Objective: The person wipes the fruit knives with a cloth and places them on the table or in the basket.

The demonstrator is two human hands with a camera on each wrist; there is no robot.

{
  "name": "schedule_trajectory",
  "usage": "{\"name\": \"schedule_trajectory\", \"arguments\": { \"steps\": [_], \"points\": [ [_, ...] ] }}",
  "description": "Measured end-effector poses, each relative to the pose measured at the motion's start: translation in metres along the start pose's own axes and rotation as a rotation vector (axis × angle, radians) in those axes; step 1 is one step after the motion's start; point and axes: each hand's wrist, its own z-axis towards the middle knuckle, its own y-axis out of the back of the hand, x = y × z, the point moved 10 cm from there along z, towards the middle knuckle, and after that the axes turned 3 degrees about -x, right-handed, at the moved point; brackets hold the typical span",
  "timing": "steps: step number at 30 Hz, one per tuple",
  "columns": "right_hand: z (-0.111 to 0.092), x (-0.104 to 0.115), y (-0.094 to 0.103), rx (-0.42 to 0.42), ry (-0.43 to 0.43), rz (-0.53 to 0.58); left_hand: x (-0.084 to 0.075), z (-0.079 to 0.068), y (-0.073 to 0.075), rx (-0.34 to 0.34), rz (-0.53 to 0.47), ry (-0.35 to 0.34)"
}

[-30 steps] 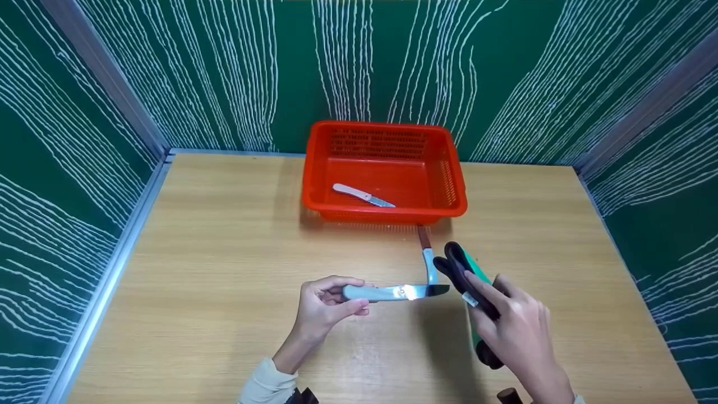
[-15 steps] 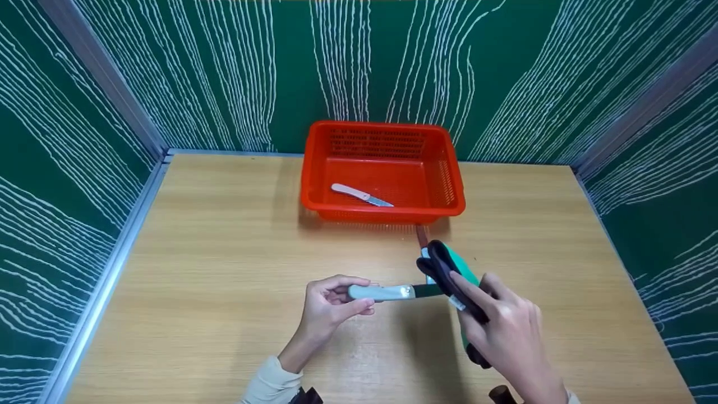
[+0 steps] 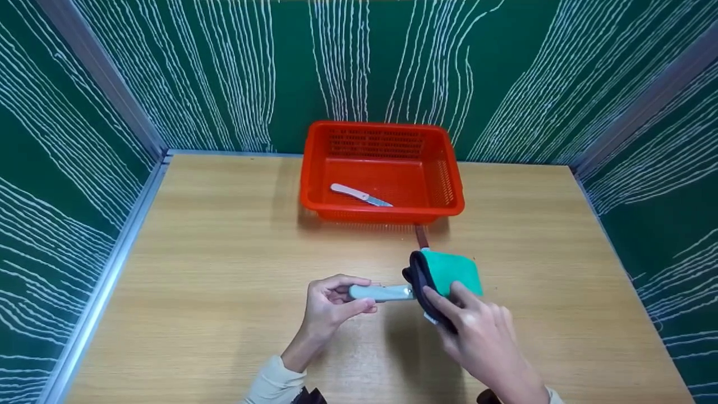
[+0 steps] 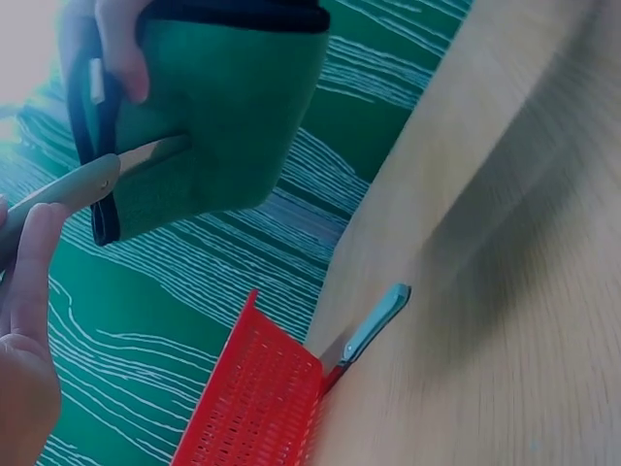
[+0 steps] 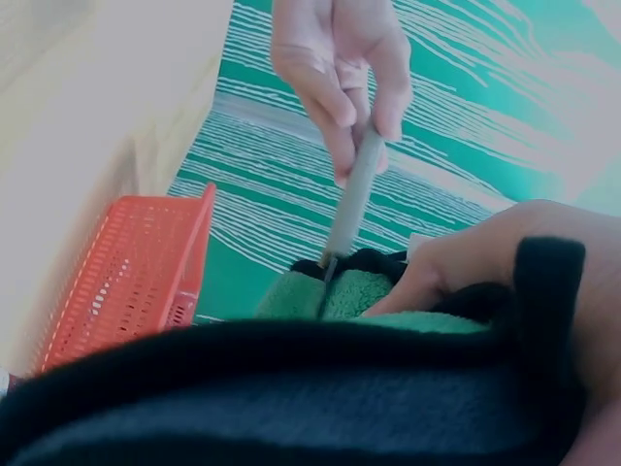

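Left hand: grip closed, pinching the knife by its handle above the desk, presumably leaving the blade free. Right hand: grip closed on the green cloth, folded around that blade, likely shielding the fingers. Beyond: second knife on the desk, blade toward the red basket; pale-handled knife inside.

Small boxed-in booth, more lab bay than home. Wood-grain tabletop fills the floor of it; dark green panels, streaked with wavy white lines, close three sides. Grey metal strips run up the corners. Red plastic basket and knives add a kitchen note.
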Motion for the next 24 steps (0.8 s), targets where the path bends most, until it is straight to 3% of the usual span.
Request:
{"name": "schedule_trajectory", "arguments": {
  "steps": [7, 13, 24],
  "points": [
    [-0.003, -0.006, -0.006, 0.04, -0.013, -0.023, 0.0, -0.002, 0.003, -0.014, -0.031, 0.011],
    [-0.007, -0.017, -0.001, -0.03, -0.017, -0.018, 0.0, -0.004, 0.007, -0.032, -0.054, 0.023],
    [-0.013, -0.04, 0.001, -0.01, -0.117, 0.003, -0.003, -0.005, 0.013, -0.038, -0.084, 0.012]
  ]
}}
